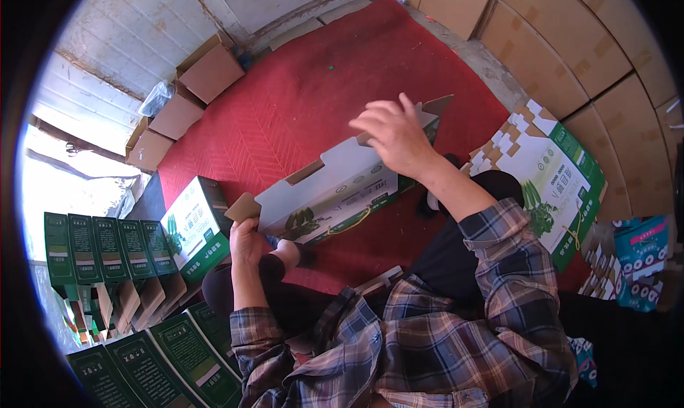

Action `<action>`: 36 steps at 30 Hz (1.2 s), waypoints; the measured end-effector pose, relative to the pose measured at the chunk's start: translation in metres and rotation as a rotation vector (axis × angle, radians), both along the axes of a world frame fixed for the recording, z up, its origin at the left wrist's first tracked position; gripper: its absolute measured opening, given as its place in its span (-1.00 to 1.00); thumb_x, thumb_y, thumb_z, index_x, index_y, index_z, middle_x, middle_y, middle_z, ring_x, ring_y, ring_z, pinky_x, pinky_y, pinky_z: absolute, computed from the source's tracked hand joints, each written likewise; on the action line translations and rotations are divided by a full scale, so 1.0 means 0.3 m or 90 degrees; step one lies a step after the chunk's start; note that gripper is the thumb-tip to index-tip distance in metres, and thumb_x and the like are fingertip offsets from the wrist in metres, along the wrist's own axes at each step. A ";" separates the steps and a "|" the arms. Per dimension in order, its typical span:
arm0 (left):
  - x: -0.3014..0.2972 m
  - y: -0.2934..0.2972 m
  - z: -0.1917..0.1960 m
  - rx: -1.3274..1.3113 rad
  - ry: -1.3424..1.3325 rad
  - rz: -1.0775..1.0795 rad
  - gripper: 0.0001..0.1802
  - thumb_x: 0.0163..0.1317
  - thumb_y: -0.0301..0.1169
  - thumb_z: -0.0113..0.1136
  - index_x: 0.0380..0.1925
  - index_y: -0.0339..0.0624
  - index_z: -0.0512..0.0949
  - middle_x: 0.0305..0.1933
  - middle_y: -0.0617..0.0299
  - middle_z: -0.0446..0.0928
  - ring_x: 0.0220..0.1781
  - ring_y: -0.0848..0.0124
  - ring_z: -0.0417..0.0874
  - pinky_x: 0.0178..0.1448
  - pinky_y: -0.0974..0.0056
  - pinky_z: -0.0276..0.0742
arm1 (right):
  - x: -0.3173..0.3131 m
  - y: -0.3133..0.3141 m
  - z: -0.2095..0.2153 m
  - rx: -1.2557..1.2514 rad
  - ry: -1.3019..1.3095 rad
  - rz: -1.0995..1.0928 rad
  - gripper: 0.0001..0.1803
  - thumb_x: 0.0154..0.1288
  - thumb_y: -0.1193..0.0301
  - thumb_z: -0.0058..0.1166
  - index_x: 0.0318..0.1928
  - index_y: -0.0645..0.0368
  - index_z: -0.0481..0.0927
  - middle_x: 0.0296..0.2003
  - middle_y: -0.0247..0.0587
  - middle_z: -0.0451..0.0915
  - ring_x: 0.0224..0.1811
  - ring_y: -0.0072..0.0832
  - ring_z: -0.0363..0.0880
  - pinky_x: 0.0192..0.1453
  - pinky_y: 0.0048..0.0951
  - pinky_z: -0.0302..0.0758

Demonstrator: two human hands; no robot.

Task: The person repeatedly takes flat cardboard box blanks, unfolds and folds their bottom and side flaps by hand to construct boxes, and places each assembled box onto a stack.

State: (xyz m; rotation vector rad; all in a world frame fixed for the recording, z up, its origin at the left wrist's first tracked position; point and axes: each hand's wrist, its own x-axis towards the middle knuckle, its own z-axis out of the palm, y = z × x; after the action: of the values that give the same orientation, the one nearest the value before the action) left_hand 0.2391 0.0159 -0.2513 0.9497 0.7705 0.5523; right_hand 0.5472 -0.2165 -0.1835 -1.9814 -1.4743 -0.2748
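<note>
A white and green printed carton (349,187) stands in front of my knees, its brown inner flaps sticking up along the top. Pictures of green vegetables and a yellow cord (348,227) show on its near side. My left hand (247,245) is closed on the carton's left end, just below a raised brown end flap (243,207). Over the right end hovers my right hand (396,138), fingers apart and holding nothing. Behind it another end flap (437,105) stands up. The carton's far side and inside are mostly hidden.
Flat printed cartons (559,187) lie piled at my right. Green boxes (125,248) stand in rows at my left, beside a white and green carton (196,226). Large brown boxes (545,41) are stacked at the far right. Open brown boxes (212,73) line the wall beyond the red carpet (285,101).
</note>
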 end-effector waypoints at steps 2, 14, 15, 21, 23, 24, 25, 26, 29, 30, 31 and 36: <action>0.015 -0.018 0.022 0.010 -0.002 0.039 -0.54 -0.02 -0.73 -0.04 -0.03 -0.37 0.50 -0.07 0.09 0.57 -0.03 0.25 0.60 0.13 0.19 0.48 | -0.015 0.044 -0.012 -0.041 0.032 0.017 -0.72 0.07 0.56 0.08 -0.16 0.02 0.62 -0.13 -0.38 0.58 0.16 -0.31 0.40 0.39 0.21 0.05; 0.014 -0.015 0.020 0.019 0.038 -0.002 -0.64 0.06 -0.70 0.11 -0.09 -0.31 0.55 -0.14 0.16 0.60 -0.06 0.30 0.62 0.13 0.22 0.46 | -0.039 0.056 0.008 -0.061 0.093 0.104 -0.89 0.12 0.54 0.09 -0.43 0.01 0.60 -0.14 -0.39 0.57 0.15 -0.34 0.41 0.44 0.16 0.02; 0.020 -0.010 0.013 0.025 0.039 -0.006 -0.66 0.09 -0.69 0.13 -0.08 -0.30 0.55 -0.11 0.16 0.60 -0.05 0.32 0.61 0.14 0.22 0.44 | -0.035 0.048 0.023 -0.047 0.093 0.103 -0.90 0.11 0.53 0.13 -0.37 0.01 0.62 -0.10 -0.38 0.56 0.17 -0.34 0.40 0.44 0.17 0.04; -0.005 -0.015 -0.001 0.048 0.056 0.027 -0.62 0.09 -0.68 0.16 -0.03 -0.30 0.55 -0.09 0.18 0.59 -0.05 0.35 0.58 0.15 0.24 0.41 | -0.017 0.018 0.073 0.131 0.076 -0.116 -0.37 -0.09 0.51 0.33 0.11 0.01 0.50 0.10 -0.20 0.43 0.25 -0.18 0.32 0.40 -0.02 0.16; -0.016 -0.010 -0.003 0.053 0.060 0.035 -0.62 0.09 -0.68 0.16 -0.03 -0.31 0.55 -0.09 0.19 0.59 -0.04 0.36 0.58 0.16 0.24 0.39 | 0.016 -0.024 0.026 0.089 0.040 -0.229 -0.10 -0.09 0.39 0.41 0.32 -0.02 0.24 0.27 -0.07 0.24 0.32 -0.06 0.20 0.35 0.04 0.16; -0.020 -0.007 -0.002 0.059 0.056 0.028 -0.62 0.09 -0.68 0.16 -0.03 -0.30 0.55 -0.09 0.19 0.60 -0.04 0.37 0.58 0.17 0.24 0.39 | 0.023 -0.033 -0.001 0.070 0.046 -0.279 -0.01 -0.08 0.36 0.43 0.38 -0.01 0.15 0.34 -0.03 0.15 0.38 -0.02 0.13 0.35 0.08 0.17; -0.012 -0.009 0.002 0.063 0.050 0.017 -0.62 0.09 -0.69 0.17 -0.03 -0.30 0.55 -0.10 0.20 0.60 -0.04 0.38 0.58 0.17 0.24 0.38 | 0.027 -0.044 -0.027 0.067 0.042 -0.281 -0.01 -0.08 0.36 0.43 0.38 -0.01 0.15 0.34 -0.03 0.15 0.38 -0.02 0.13 0.35 0.08 0.17; -0.003 -0.013 0.008 0.060 0.047 0.015 -0.62 0.09 -0.69 0.17 -0.03 -0.30 0.55 -0.10 0.20 0.60 -0.04 0.38 0.58 0.17 0.24 0.38 | 0.029 -0.053 -0.056 0.004 0.086 -0.329 0.08 -0.07 0.32 0.44 0.42 0.03 0.02 0.39 0.01 0.03 0.42 0.01 0.06 0.32 0.13 0.21; 0.013 -0.026 0.017 0.068 0.047 0.007 -0.62 0.08 -0.68 0.18 -0.04 -0.28 0.57 -0.12 0.22 0.60 -0.05 0.40 0.58 0.16 0.26 0.39 | 0.024 -0.060 -0.116 -0.073 0.155 -0.397 0.23 -0.07 0.26 0.46 0.46 0.09 -0.18 0.47 0.07 -0.16 0.47 0.07 -0.05 0.25 0.25 0.29; 0.010 -0.026 0.011 0.080 0.060 0.002 -0.62 0.08 -0.68 0.18 -0.04 -0.27 0.57 -0.12 0.23 0.61 -0.05 0.40 0.58 0.14 0.26 0.40 | 0.021 -0.053 -0.128 -0.085 0.181 -0.412 0.28 -0.07 0.24 0.46 0.47 0.12 -0.26 0.48 0.09 -0.23 0.49 0.09 -0.09 0.21 0.30 0.33; 0.006 -0.026 0.008 0.092 0.072 -0.004 -0.62 0.08 -0.68 0.19 -0.04 -0.26 0.58 -0.12 0.24 0.61 -0.06 0.41 0.58 0.13 0.27 0.41 | 0.020 -0.047 -0.138 -0.083 0.181 -0.413 0.28 -0.07 0.24 0.46 0.47 0.12 -0.26 0.48 0.09 -0.23 0.49 0.09 -0.09 0.21 0.30 0.33; 0.007 -0.052 0.027 0.126 0.076 -0.009 -0.65 0.10 -0.68 0.18 -0.06 -0.27 0.59 -0.13 0.25 0.62 -0.09 0.43 0.60 0.09 0.30 0.43 | 0.028 -0.020 -0.192 -0.089 0.198 -0.405 0.22 0.00 0.41 0.30 0.46 0.22 -0.37 0.46 0.24 -0.29 0.49 0.17 -0.13 0.39 -0.14 0.30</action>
State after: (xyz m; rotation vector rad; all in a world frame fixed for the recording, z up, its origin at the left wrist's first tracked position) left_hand 0.2411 0.0004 -0.2431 1.1785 0.8252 0.5706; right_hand 0.5555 -0.2225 -0.2410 -2.4350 -0.6588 -0.1188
